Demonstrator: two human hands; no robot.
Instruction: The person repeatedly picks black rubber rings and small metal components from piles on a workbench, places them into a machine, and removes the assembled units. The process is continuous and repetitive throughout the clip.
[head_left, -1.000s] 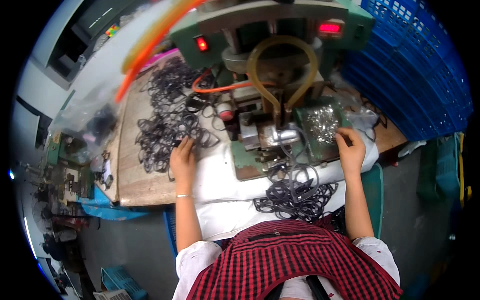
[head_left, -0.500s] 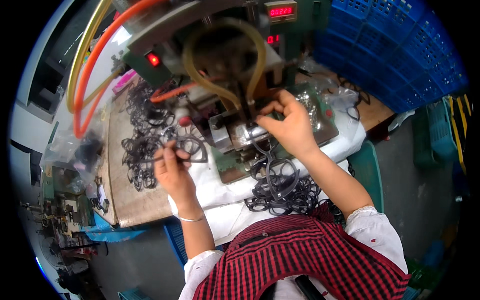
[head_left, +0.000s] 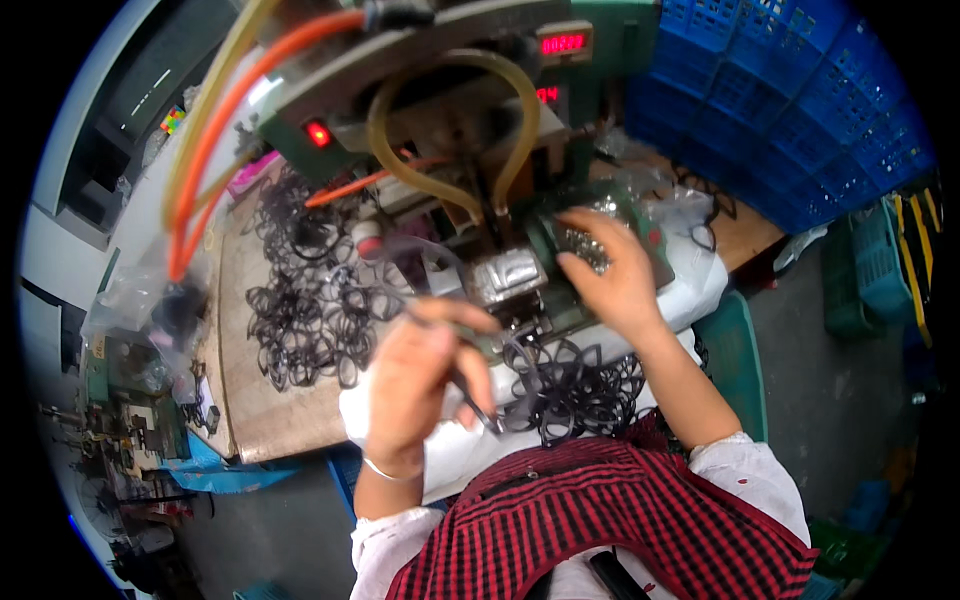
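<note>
My left hand (head_left: 415, 385), smeared by motion, is closed round a black eyeglass frame (head_left: 478, 398) in front of the machine. Its fingers hide part of that frame. To the right, my right hand (head_left: 618, 285) reaches over a tray of small shiny metal parts (head_left: 590, 248), thumb and fingers apart, with nothing visible between them. Between the hands sits the machine's metal fixture block (head_left: 508, 275), below its head. A pile of black eyeglass frames (head_left: 585, 395) lies on the white cloth (head_left: 440, 470) close to my apron.
More black frames (head_left: 300, 330) are heaped on the wooden table at left. A yellowish hose loop (head_left: 375, 110) and an orange hose (head_left: 190, 170) hang around the green machine. Blue crates (head_left: 770, 110) stand at far right, a green bin (head_left: 740, 350) beside my right arm.
My left hand has moved right and nearer with a frame. My right hand has left the fixture for the parts tray. The frame that hung from the fixture is no longer there.
</note>
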